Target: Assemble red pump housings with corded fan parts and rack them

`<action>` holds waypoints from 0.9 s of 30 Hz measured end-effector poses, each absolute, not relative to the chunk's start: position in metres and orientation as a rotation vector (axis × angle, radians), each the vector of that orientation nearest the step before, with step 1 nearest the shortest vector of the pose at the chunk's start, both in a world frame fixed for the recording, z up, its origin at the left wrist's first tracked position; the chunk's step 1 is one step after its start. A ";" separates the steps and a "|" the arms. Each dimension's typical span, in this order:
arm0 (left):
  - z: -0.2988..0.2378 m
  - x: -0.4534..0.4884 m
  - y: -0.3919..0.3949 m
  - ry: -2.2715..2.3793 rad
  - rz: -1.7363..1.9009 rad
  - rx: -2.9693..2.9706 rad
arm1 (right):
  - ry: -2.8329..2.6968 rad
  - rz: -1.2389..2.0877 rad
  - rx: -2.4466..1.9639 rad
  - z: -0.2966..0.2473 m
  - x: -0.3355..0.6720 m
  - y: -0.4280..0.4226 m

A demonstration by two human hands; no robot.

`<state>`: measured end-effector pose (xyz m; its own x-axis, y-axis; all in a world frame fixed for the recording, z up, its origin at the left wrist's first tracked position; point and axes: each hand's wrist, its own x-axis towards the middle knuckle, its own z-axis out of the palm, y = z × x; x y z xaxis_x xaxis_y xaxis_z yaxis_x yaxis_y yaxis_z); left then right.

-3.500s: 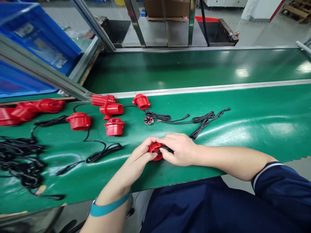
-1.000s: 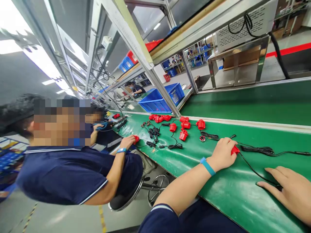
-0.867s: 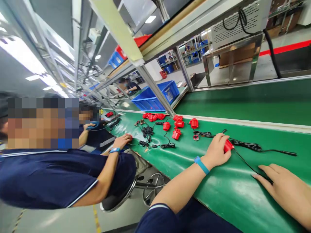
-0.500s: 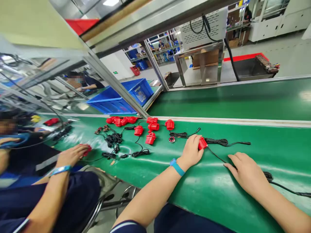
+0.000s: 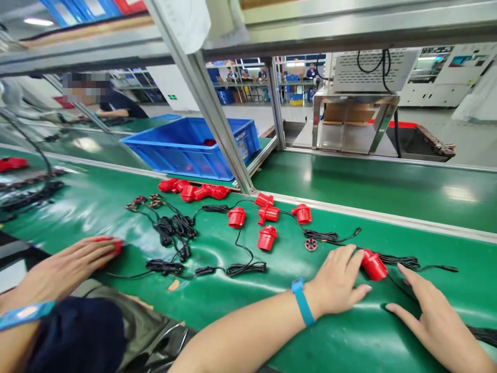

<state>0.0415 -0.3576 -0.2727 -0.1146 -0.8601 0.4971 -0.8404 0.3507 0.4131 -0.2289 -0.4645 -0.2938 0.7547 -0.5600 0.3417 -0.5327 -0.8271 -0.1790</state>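
A red plastic housing (image 5: 375,265) with a black cable lies on the green work surface (image 5: 303,331). My left hand (image 5: 339,280), with a blue wristband (image 5: 303,303), is at the housing's left side. Its fingertips are at the housing's edge, while the thumb is spread away from it. To the right, my right hand (image 5: 433,308) is open over the thin cable, thumb and fingers apart, and I see nothing held in it. Behind the housing lies a bundled black cable (image 5: 399,260). A small round part (image 5: 310,244) with a dark-and-red ring pattern rests further left.
More red housings (image 5: 267,238) and coiled black cables (image 5: 174,228) are spread to the left. A co-worker's hand (image 5: 73,264) covers a red part there. A blue crate (image 5: 186,150) stands behind a metal post (image 5: 217,109). Another cable (image 5: 485,334) lies beyond my right wrist.
The camera view has turned to the left. My left thumb has come away from the red housing, which it was gripping before. My right hand remains open near the cable.
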 end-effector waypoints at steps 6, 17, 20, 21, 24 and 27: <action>-0.260 0.038 -0.347 -1.986 -0.021 1.264 | 1.095 -0.678 -2.681 -0.288 -0.185 -0.443; -0.258 0.039 -0.338 -2.020 0.023 1.199 | 1.453 -0.716 -2.479 -0.284 -0.202 -0.421; -0.260 0.037 -0.338 -2.070 -0.006 1.201 | 1.774 -0.773 -2.396 -0.277 -0.237 -0.437; -0.261 0.037 -0.338 -2.086 -0.023 1.200 | 1.888 -0.791 -2.341 -0.273 -0.244 -0.445; -0.260 0.036 -0.337 -2.117 -0.075 1.197 | 2.098 -0.753 -2.225 -0.264 -0.256 -0.460; -0.260 0.037 -0.336 -2.120 -0.116 1.208 | 2.102 -0.811 -2.374 -0.258 -0.276 -0.441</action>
